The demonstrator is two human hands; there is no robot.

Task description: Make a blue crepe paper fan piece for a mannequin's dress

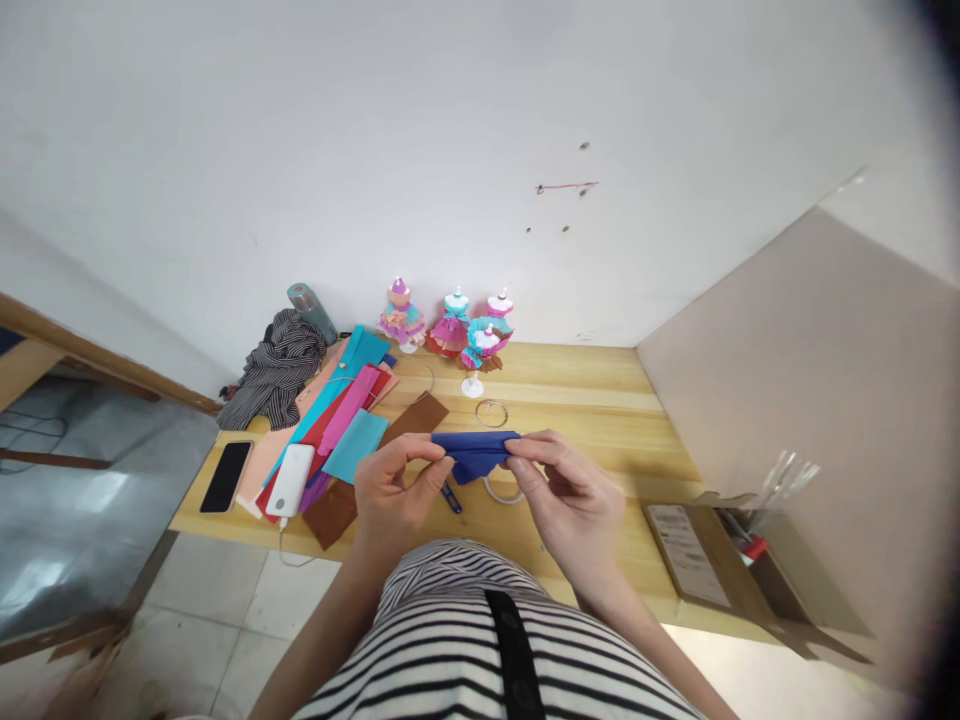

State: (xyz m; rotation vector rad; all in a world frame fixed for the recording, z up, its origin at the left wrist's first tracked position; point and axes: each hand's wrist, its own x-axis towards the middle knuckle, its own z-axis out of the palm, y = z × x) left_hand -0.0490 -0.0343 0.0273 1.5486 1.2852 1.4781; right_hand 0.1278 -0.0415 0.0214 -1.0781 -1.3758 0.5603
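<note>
A strip of dark blue crepe paper or cloth (474, 448) is stretched between my two hands above the table, with folds along its top and a loose flap hanging below. My left hand (397, 490) pinches its left end between thumb and forefinger. At the other end, my right hand (566, 488) grips it in the same way. Just beneath lie a blue-handled tool (451, 497), partly covered by my left hand, and a white ring (502, 497), partly hidden by the blue piece. Beyond them rests a thin ring (492, 412).
Several small dress forms in ruffled dresses (450, 328) stand by the wall. Coloured sheets (356, 447), a power bank (291, 480), a phone (226, 477), striped cloth (277, 365) and a bottle (313, 312) occupy the left. An open cardboard box (701, 570) sits at the right edge.
</note>
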